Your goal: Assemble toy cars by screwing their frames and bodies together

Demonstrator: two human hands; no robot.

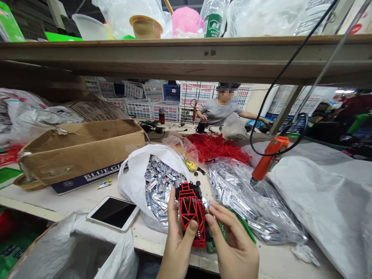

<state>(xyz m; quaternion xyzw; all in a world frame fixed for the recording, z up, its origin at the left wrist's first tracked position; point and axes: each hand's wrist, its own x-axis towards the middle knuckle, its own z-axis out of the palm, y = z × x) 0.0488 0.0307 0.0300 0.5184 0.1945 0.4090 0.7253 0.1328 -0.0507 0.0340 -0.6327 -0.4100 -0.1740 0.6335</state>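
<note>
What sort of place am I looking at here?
Likely a small factory assembly workshop: an orange electric screwdriver hanging by a cord over the bench, bulk bags of foil packets, and stacked plastic crates behind a co-worker.

In the left hand, a red plastic frame is showing a smooth, faintly glossy surface. Just beside the right hand, a green board is looking matt. Beyond the grip, foil packets are gleaming like bright metal inside a thin white plastic bag, and more packets are glinting through clear plastic to the right. Further out, a brown cardboard box is showing rough, creased paper, a phone is shining with smooth glass, an orange plastic tool is showing a glossy finish, and a worn wooden shelf is running matt above everything.
</note>
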